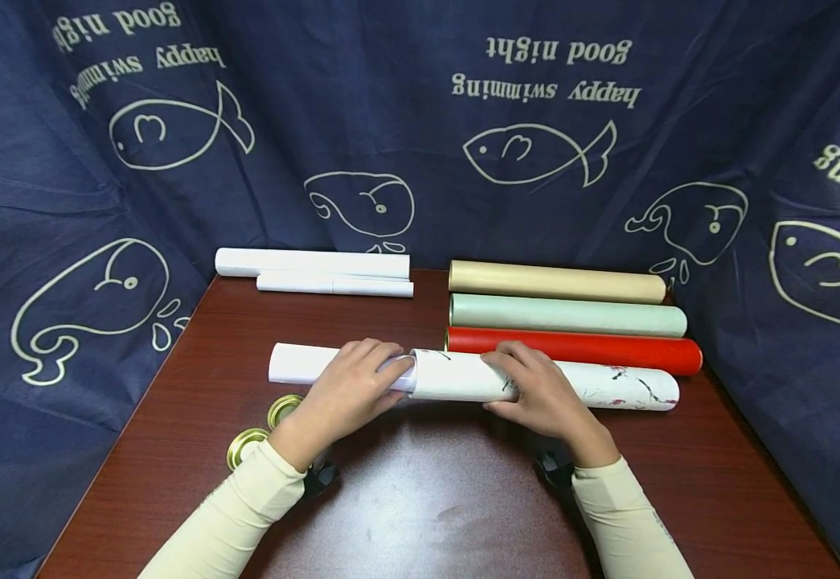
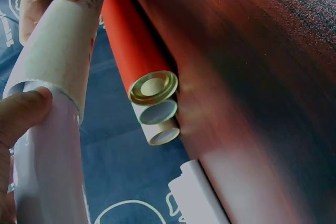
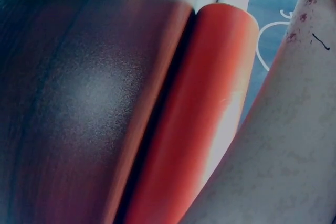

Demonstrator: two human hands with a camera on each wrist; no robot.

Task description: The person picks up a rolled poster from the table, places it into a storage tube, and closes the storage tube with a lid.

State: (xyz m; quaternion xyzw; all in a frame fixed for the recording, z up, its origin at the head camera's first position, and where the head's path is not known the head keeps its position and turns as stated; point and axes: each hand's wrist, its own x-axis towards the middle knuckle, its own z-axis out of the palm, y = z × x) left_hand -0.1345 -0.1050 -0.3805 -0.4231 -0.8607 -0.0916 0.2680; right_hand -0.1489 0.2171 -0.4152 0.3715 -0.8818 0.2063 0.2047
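My left hand [image 1: 354, 384] grips a rolled sheet of white paper [image 1: 297, 363], thumb and fingers curled round it. The roll's right end sits inside the mouth of a white cardboard tube [image 1: 456, 375] with a floral pattern. In the left wrist view the left thumb [image 2: 31, 108] lies on the paper roll [image 2: 50, 161] right at the rim of the patterned tube [image 2: 60, 56]. My right hand [image 1: 538, 390] holds that tube around its middle. The right wrist view shows the tube [image 3: 273, 129] large, with only a sliver of a finger at the edge.
Behind the patterned tube lie a red tube [image 1: 571, 343], a pale green tube [image 1: 567, 314] and a gold tube [image 1: 557, 281]. White paper rolls [image 1: 311, 262] lie at the back left. Two gold lids [image 1: 248, 447] rest by the left forearm. A dark blue printed cloth [image 1: 420, 121] surrounds the table.
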